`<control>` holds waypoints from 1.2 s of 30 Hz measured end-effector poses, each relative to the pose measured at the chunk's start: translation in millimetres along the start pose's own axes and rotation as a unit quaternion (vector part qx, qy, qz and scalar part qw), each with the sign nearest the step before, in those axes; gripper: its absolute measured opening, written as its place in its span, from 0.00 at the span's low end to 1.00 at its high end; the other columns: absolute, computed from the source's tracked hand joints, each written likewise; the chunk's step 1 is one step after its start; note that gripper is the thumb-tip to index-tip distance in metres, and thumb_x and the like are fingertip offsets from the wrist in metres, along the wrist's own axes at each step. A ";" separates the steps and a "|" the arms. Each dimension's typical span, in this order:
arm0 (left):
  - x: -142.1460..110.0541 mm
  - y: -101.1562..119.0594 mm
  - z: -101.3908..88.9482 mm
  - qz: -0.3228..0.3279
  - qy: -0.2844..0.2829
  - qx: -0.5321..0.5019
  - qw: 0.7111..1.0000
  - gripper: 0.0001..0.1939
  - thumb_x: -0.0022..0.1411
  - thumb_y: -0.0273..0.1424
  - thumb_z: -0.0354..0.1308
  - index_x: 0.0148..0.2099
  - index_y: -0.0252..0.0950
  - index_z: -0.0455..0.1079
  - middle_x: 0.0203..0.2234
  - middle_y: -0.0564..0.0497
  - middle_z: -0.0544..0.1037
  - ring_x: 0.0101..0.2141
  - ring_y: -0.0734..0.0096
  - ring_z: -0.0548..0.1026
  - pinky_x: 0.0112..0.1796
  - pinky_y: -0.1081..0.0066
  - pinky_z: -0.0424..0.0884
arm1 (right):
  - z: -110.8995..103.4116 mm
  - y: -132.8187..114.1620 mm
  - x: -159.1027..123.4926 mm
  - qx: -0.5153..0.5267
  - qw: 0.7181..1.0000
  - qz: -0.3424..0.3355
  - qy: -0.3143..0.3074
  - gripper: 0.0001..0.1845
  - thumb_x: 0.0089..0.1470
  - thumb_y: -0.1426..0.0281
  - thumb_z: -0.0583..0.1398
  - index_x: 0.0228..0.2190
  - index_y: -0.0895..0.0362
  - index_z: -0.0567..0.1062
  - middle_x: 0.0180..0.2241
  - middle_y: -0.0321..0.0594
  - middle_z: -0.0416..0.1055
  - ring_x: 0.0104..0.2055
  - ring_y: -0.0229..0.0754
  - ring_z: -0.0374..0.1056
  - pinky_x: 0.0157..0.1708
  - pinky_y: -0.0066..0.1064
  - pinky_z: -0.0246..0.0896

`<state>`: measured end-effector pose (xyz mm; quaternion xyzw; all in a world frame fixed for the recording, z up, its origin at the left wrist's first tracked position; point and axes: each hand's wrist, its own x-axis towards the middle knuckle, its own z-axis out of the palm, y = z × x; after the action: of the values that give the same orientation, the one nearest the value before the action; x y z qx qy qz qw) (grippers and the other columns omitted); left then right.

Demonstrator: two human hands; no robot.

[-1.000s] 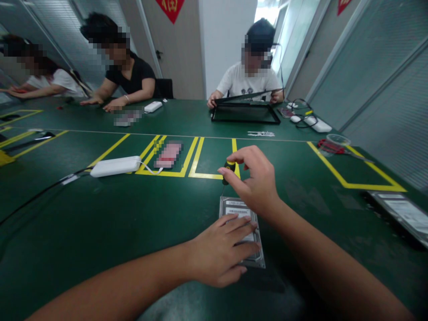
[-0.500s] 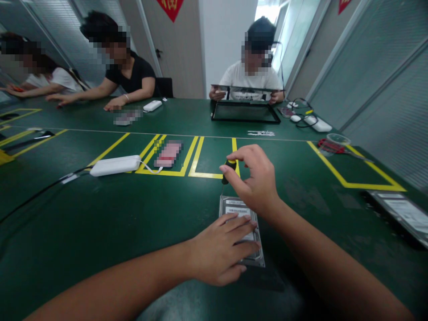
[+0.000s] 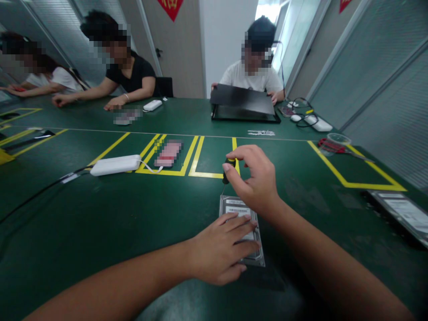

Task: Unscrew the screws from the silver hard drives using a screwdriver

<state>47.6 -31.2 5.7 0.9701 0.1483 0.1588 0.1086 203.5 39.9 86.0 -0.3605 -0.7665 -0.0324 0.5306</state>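
A silver hard drive [image 3: 236,208] with white labels lies flat on the green table. Across its middle and lower part my left hand [image 3: 225,249] rests with fingers spread, covering much of the labels. My right hand [image 3: 254,178] pinches the black and yellow handle of a small screwdriver [image 3: 229,171] between thumb and fingers. The screwdriver stands nearly upright, its thin shaft meeting the drive's far left corner. Whether a screw sits under the tip is too small to tell.
Another hard drive [image 3: 403,214] lies at the right edge. A white power strip [image 3: 115,165] and a phone [image 3: 169,154] are left of the yellow tape outlines. A clear cup [image 3: 337,140] stands at right. Across the table a person handles a dark panel [image 3: 242,99]; others sit left.
My hands keep nearly the same place, the screwdriver tip still at the drive's corner. The person opposite has tilted the dark panel down over the black frame. Another person's arm reached left.
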 end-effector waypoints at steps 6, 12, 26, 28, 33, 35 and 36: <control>-0.8 1.0 -0.5 -0.002 0.003 0.004 1.000 0.26 0.63 0.40 0.55 0.61 0.37 0.64 0.65 0.38 0.60 0.66 0.49 0.55 0.64 0.51 0.52 | 2.4 3.4 0.2 -0.012 1.000 -0.003 0.009 0.06 0.57 0.67 0.62 0.35 0.57 0.73 0.34 0.39 0.73 0.38 0.41 0.67 0.38 0.37 0.63; -0.6 0.8 -0.7 -0.001 -0.002 -0.005 1.000 0.27 0.63 0.40 0.55 0.62 0.37 0.64 0.66 0.38 0.60 0.66 0.49 0.55 0.64 0.51 0.52 | 1.4 2.2 -2.2 -0.004 1.000 0.006 0.002 0.07 0.57 0.73 0.58 0.38 0.55 0.74 0.39 0.39 0.77 0.41 0.42 0.70 0.37 0.36 0.63; -0.4 0.1 -0.5 -0.005 -0.013 -0.005 1.000 0.27 0.64 0.40 0.54 0.62 0.37 0.63 0.66 0.38 0.59 0.67 0.48 0.55 0.63 0.50 0.52 | 2.2 3.1 -0.9 -0.002 1.000 0.000 0.015 0.04 0.56 0.72 0.60 0.36 0.56 0.73 0.35 0.39 0.74 0.38 0.41 0.67 0.37 0.36 0.61; -0.7 0.2 -0.1 -0.007 -0.011 -0.006 1.000 0.27 0.64 0.40 0.54 0.62 0.37 0.63 0.66 0.38 0.59 0.67 0.48 0.55 0.63 0.49 0.53 | 2.0 2.0 -0.6 0.000 1.000 0.005 0.011 0.06 0.56 0.74 0.58 0.37 0.56 0.73 0.36 0.39 0.75 0.39 0.41 0.68 0.37 0.36 0.62; -0.9 0.5 -0.7 -0.005 -0.003 -0.006 1.000 0.27 0.64 0.40 0.54 0.62 0.38 0.63 0.65 0.38 0.60 0.66 0.50 0.55 0.63 0.51 0.53 | 1.6 1.5 0.0 0.010 1.000 0.008 0.007 0.04 0.57 0.71 0.59 0.36 0.56 0.73 0.36 0.40 0.73 0.40 0.42 0.67 0.39 0.37 0.62; -0.7 0.5 -1.1 -0.003 0.000 -0.004 1.000 0.26 0.64 0.40 0.54 0.62 0.37 0.64 0.65 0.38 0.61 0.66 0.50 0.55 0.63 0.51 0.53 | 1.9 2.2 -0.3 0.006 1.000 0.011 0.010 0.05 0.56 0.67 0.62 0.34 0.56 0.73 0.34 0.40 0.72 0.39 0.42 0.66 0.38 0.37 0.62; -0.6 0.4 -1.3 -0.003 0.000 -0.004 1.000 0.26 0.63 0.40 0.54 0.62 0.37 0.64 0.65 0.38 0.61 0.66 0.49 0.55 0.63 0.51 0.53 | 2.1 2.6 -0.4 0.002 1.000 0.012 0.011 0.06 0.56 0.66 0.62 0.34 0.56 0.73 0.34 0.39 0.71 0.38 0.41 0.66 0.38 0.37 0.62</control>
<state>46.8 -31.5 6.9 0.9693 0.1503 0.1587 0.1125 203.4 42.5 83.9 -0.3677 -0.7567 -0.0283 0.5398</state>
